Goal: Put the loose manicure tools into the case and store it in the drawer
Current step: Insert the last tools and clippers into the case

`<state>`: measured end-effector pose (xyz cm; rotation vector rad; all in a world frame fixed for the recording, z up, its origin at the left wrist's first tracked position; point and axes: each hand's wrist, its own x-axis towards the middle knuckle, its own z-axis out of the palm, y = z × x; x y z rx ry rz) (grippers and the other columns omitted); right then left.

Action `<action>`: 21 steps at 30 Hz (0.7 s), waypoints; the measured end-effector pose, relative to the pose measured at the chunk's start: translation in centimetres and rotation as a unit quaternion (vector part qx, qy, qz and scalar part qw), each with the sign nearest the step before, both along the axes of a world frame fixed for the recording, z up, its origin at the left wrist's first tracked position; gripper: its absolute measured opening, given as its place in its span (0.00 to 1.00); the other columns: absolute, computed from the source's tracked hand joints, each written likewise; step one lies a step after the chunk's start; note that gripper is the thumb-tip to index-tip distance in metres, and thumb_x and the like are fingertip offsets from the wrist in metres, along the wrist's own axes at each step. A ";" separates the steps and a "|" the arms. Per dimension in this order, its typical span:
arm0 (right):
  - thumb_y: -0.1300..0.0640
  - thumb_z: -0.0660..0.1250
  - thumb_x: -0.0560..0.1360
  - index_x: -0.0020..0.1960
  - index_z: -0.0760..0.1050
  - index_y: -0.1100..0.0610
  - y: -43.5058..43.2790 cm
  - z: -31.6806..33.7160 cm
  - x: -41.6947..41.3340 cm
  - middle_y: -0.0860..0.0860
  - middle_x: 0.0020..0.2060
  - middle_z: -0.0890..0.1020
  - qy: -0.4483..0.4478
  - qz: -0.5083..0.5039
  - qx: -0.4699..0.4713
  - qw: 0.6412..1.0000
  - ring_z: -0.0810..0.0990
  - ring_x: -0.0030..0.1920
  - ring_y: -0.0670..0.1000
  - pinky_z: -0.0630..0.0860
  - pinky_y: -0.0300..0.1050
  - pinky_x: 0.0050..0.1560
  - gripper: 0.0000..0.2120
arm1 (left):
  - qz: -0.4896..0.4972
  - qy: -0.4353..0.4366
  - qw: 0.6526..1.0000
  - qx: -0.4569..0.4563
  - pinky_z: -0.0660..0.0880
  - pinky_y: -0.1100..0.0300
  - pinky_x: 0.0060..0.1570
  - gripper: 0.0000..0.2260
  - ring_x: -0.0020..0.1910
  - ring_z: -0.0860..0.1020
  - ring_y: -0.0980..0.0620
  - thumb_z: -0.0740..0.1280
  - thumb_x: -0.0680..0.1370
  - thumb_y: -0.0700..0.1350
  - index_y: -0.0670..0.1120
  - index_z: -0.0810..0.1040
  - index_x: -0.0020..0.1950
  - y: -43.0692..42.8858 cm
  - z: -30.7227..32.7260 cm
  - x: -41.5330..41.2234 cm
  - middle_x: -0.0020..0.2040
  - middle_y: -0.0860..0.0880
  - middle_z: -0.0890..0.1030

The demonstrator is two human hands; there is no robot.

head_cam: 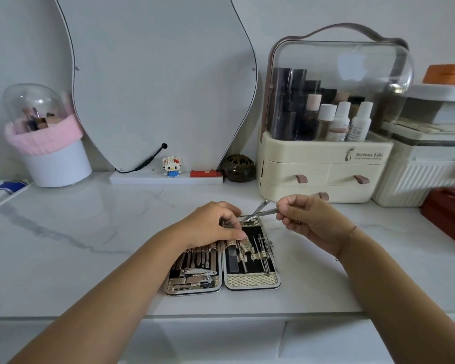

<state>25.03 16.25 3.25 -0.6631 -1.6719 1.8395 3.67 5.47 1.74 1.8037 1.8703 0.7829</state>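
Observation:
An open manicure case with a woven gold and black lining lies flat on the marble counter, both halves holding several metal tools in loops. My left hand rests on the far end of the case, its fingers curled over the top edge and the thumb pressing the strap. My right hand pinches a thin metal tool, its tip pointing down at the upper right corner of the case. A second slim metal piece angles up beside it, crossing it like scissor blades.
A cream cosmetics organiser with small drawers stands behind the case. A red box lies at the right edge, a white ribbed container behind it. A mirror, a toy figure and a brush pot line the wall. White drawer fronts sit below the counter.

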 end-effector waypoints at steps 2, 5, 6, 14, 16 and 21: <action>0.63 0.67 0.71 0.42 0.78 0.58 0.0 0.0 0.0 0.53 0.32 0.80 0.000 0.003 -0.001 1.000 0.76 0.30 0.44 0.76 0.33 0.36 0.02 | -0.004 -0.012 1.000 0.004 0.64 0.57 0.61 0.05 0.60 0.70 0.61 0.74 0.67 0.57 0.59 0.81 0.35 -0.2 0.0 0.0 0.59 0.64 0.74; 0.65 0.66 0.73 0.42 0.78 0.58 0.0 0.0 0.0 0.52 0.32 0.80 -0.007 0.002 0.005 1.000 0.76 0.30 0.43 0.76 0.33 0.36 0.04 | -0.011 -0.037 0.999 0.025 0.66 0.57 0.62 0.04 0.59 0.72 0.62 0.75 0.67 0.55 0.58 0.82 0.35 -0.5 0.3 0.1 0.58 0.64 0.76; 0.65 0.66 0.73 0.42 0.78 0.59 0.1 0.0 0.0 0.53 0.32 0.80 -0.011 0.000 0.008 1.000 0.76 0.29 0.43 0.75 0.33 0.36 0.04 | -0.012 -0.046 0.998 0.034 0.67 0.56 0.62 0.04 0.59 0.72 0.62 0.75 0.67 0.54 0.58 0.82 0.35 -0.6 0.4 0.1 0.58 0.64 0.76; 0.68 0.65 0.74 0.44 0.76 0.62 0.1 0.0 0.4 0.56 0.35 0.79 -0.062 0.012 0.046 0.997 0.76 0.29 0.43 0.73 0.33 0.32 0.04 | -0.006 -0.086 0.994 0.069 0.69 0.63 0.52 0.05 0.48 0.77 0.63 0.76 0.67 0.51 0.55 0.82 0.34 -0.8 1.5 0.7 0.47 0.58 0.82; 0.68 0.65 0.74 0.44 0.76 0.62 0.2 -0.1 0.5 0.56 0.35 0.78 -0.070 0.025 0.048 0.996 0.75 0.29 0.44 0.72 0.34 0.32 0.04 | -0.009 -0.093 0.993 0.066 0.74 0.63 0.47 0.04 0.41 0.79 0.60 0.76 0.67 0.50 0.54 0.82 0.35 -0.8 1.6 0.9 0.41 0.56 0.83; 0.70 0.64 0.74 0.42 0.77 0.61 0.3 0.1 0.7 0.52 0.31 0.75 -0.078 0.069 0.057 0.993 0.69 0.31 0.47 0.68 0.34 0.33 0.06 | -0.019 -0.166 0.984 0.062 0.76 0.67 0.45 0.04 0.41 0.81 0.57 0.76 0.68 0.46 0.52 0.82 0.39 -1.0 1.2 1.1 0.40 0.52 0.84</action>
